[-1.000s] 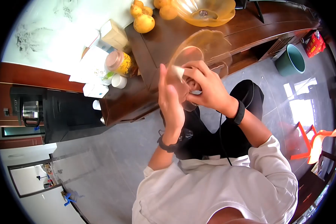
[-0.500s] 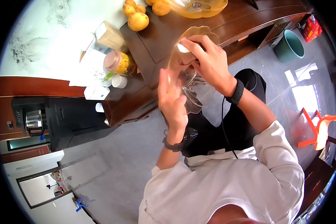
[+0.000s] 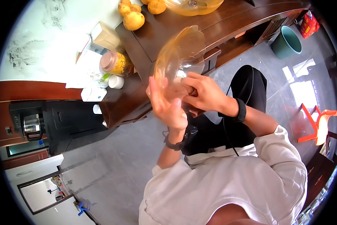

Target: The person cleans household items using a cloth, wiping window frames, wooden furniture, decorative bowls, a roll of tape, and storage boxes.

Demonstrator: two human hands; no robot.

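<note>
Gleaming, scalloped, amber-tinted clear bowl [image 3: 183, 56]

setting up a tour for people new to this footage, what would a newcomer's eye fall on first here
Probably the translucent amber bowl, tilted up near the middle, with the left hand at its lower edge and the right hand reaching inside. Next, likely the bright orange stool at far right, then the yellow gourds on the dark wooden cabinet at the top.

No legible text, only unreadable marks on the red bag [image 3: 309, 25]
</note>
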